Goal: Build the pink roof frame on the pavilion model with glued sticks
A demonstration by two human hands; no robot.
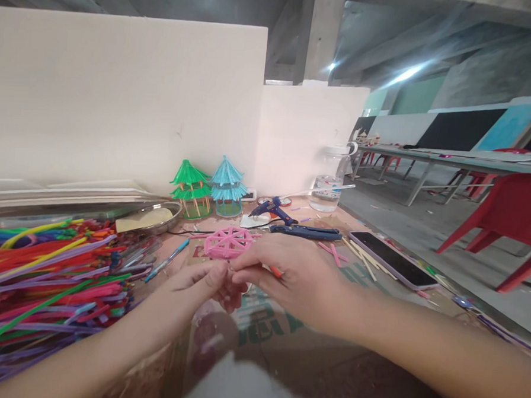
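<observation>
Landmark: pink straw frame (227, 242), a domed lattice lying on the cardboard-covered table (285, 336). Largest nearby, left of the frame: sprawling heap of coloured straws (43, 270). Beyond the frame: green pavilion model (190, 189) and blue pavilion model (227, 187), side by side. Right of the frame: phone (391, 259), face up; blue glue gun (271, 210) behind it and to the right. Just in front of the frame: right hand (297, 278) and left hand (199, 278), fingertips pinched together, meeting over something too small to make out; orange sliver under the right fingers. Hands close to the frame, contact unclear.
</observation>
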